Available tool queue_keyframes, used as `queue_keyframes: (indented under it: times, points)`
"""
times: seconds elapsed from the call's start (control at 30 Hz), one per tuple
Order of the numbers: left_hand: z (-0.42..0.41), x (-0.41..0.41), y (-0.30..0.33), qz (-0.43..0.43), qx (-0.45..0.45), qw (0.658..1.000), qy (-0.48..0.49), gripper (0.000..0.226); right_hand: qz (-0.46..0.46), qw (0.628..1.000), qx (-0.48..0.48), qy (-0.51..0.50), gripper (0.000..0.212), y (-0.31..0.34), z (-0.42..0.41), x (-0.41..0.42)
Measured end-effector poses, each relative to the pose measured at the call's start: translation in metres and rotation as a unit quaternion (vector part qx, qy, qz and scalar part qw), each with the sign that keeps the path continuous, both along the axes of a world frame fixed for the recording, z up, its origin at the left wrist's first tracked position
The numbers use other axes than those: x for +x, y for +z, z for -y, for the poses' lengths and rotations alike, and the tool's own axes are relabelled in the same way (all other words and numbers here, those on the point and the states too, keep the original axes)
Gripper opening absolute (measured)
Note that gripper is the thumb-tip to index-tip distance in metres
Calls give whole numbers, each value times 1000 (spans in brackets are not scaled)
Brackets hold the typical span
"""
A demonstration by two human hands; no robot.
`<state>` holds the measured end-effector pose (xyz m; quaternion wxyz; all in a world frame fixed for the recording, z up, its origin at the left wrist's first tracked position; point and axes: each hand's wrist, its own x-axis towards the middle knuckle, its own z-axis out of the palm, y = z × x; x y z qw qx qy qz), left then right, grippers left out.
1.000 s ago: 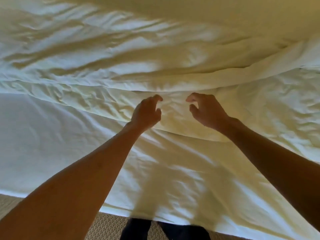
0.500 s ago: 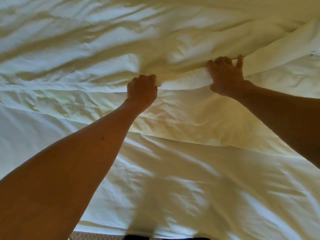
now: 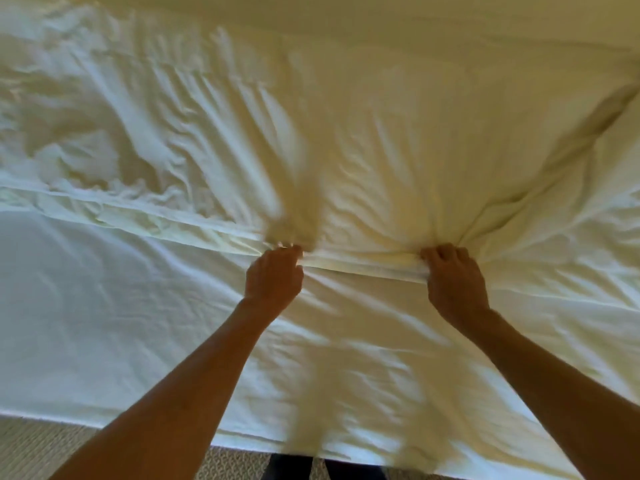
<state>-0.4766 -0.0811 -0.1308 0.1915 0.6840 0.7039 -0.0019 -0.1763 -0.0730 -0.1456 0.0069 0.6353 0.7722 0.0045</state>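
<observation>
**Drawing the Top Sheet Down the Bed**

The top sheet (image 3: 381, 150) lies rumpled across the far part of the bed. Its hem (image 3: 363, 266) runs crosswise at about mid-bed. The left hand (image 3: 273, 278) and the right hand (image 3: 453, 282) each clench the hem, fingers (image 3: 445, 253) curled round a bunched fold. Creases fan away from both grips. The hands are apart, with a taut span of hem between them.

Recommended procedure: draw both hands toward the body at an equal rate, low over the lower sheet (image 3: 104, 299), so that the hem runs straight. The stretch of hem left of the left hand lies slack and crumpled, so a regrip farther out would likely be needed to level it. Avoid dragging the lower sheet along.

Below the bed's near edge lies carpet (image 3: 31, 445), and dark trouser legs (image 3: 329, 469) stand close to that edge. No container shows in view.
</observation>
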Motion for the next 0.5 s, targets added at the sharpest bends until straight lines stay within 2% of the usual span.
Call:
queue_keyframes:
  times: [0.1, 0.13, 0.17, 0.27, 0.33, 0.37, 0.4, 0.43, 0.47, 0.5]
  points:
    - [4, -8, -9, 157, -46, 979, 117, 36, 9, 996, -30, -84, 45, -15, 9, -18]
    - [4, -11, -9, 219, -51, 959, 173, 34, 4, 995, -29, -97, 45, -13, 10, -28]
    - [4, -15, -5, 297, -65, 922, 239, 32, -4, 995, -26, -100, 45, -9, 10, -39]
    - [2, -29, 9, 518, -116, 746, 401, 21, -40, 996, -28, -74, 45, -1, 9, -71]
    - [-8, -47, 9, 600, -105, 632, 479, 14, -137, 987, -35, -76, 40, 2, 6, -98]
    - [-15, -58, 8, 624, -89, 580, 516, 17, -219, 970, -51, -97, 35, 5, 6, -114]
    - [-23, -71, 5, 643, -73, 537, 541, 24, -320, 932, -85, -151, 27, 11, 7, -132]
    - [-30, -80, 4, 658, -60, 509, 552, 32, -446, 853, -134, -236, 20, 17, 8, -149]
    - [-37, -89, 5, 668, -52, 493, 555, 39, -581, 710, -208, -340, 17, 24, 7, -167]
    - [-43, -104, 3, 677, -52, 482, 554, 44, -683, 527, -280, -421, 21, 26, 7, -190]
